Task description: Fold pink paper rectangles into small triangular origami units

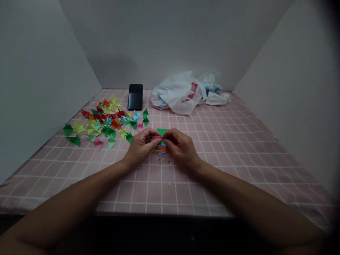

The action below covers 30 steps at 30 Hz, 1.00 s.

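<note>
Between the fingertips of both hands is a small folded piece of pink paper (156, 137). My left hand (143, 143) pinches its left side, thumb toward me. At its right end, the thumb and forefinger of my right hand (182, 146) are closed on the paper. Beneath the hands lies a stack of coloured paper sheets (162, 131), green on top, with orange, yellow and purple edges showing at the near side. The hands cover part of the stack. To the left spreads a pile of folded paper cranes (106, 131) in red, orange, yellow, green, blue and pink.
A black phone (135, 97) lies at the back, behind the cranes. Right of it sit a crumpled white plastic bag (180, 92) and a smaller bundle with blue print (212, 88). Pink checked cloth (225, 141) covers the table; pale walls enclose three sides.
</note>
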Motion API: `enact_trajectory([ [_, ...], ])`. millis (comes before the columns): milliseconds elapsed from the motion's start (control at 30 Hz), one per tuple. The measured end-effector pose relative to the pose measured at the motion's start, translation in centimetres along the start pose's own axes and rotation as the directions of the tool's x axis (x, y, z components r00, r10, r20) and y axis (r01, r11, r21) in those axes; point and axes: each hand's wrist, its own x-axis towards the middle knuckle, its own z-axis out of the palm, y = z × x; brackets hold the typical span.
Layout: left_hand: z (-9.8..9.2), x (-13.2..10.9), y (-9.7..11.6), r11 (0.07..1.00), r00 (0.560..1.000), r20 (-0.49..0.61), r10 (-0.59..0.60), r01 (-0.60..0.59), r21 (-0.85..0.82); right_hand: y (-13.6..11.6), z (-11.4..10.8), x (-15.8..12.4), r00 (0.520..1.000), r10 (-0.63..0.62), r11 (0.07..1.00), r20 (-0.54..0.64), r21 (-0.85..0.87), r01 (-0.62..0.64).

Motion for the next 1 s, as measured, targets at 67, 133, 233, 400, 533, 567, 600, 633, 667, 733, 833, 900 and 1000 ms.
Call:
enact_trajectory([
  [67,0.00,0.00,0.03,1.000,1.000,0.001,-0.001,0.001,0.004,-0.03,0.05,-0.01,1.000,-0.002,1.000,-0.002,0.009,0.003],
  [133,0.01,-0.01,0.06,1.000,1.000,-0.002,0.000,0.000,0.005,-0.03,0.08,0.00,1.000,-0.005,1.000,-0.003,0.016,0.005],
  [233,0.03,-0.03,0.13,1.000,1.000,-0.003,0.001,-0.001,0.006,0.00,0.05,0.05,1.000,0.001,1.000,0.004,0.013,-0.001],
  [400,0.07,-0.04,0.21,1.000,1.000,-0.015,-0.019,0.020,0.012,0.08,-0.03,0.05,1.000,0.007,1.000,-0.002,-0.009,-0.007],
  [533,0.06,-0.03,0.20,0.999,0.999,-0.012,-0.031,0.032,0.005,0.03,-0.02,0.04,1.000,-0.004,1.000,-0.005,-0.005,0.004],
  [567,0.05,-0.02,0.19,1.000,0.999,-0.011,-0.030,0.030,0.006,0.02,-0.01,0.04,1.000,-0.005,1.000,-0.006,-0.005,0.005],
  [600,0.04,-0.02,0.18,1.000,1.000,-0.011,-0.026,0.026,0.007,0.01,-0.01,0.05,1.000,-0.006,1.000,-0.006,-0.006,0.006],
  [633,0.02,-0.01,0.16,1.000,1.000,-0.011,-0.020,0.020,0.008,0.02,-0.01,0.05,1.000,-0.008,1.000,-0.004,-0.003,0.008],
  [667,0.01,-0.01,0.13,1.000,1.000,-0.011,-0.016,0.016,0.007,0.04,-0.02,0.06,1.000,-0.012,1.000,-0.004,0.000,0.012],
  [733,-0.02,0.00,0.06,1.000,1.000,-0.010,-0.014,0.014,0.006,0.11,-0.03,0.07,1.000,-0.023,1.000,-0.006,0.006,0.023],
  [833,-0.03,0.01,-0.02,1.000,1.000,-0.009,-0.018,0.018,0.012,0.22,-0.06,0.08,1.000,-0.027,1.000,-0.006,0.004,0.027],
  [900,0.00,0.00,-0.04,1.000,1.000,-0.020,-0.013,0.013,0.014,0.24,-0.08,0.10,1.000,-0.016,1.000,0.001,-0.009,0.016],
  [1000,0.07,-0.03,-0.05,1.000,1.000,-0.023,-0.017,0.018,0.022,0.19,-0.12,0.12,1.000,-0.004,1.000,0.013,-0.026,0.004],
])
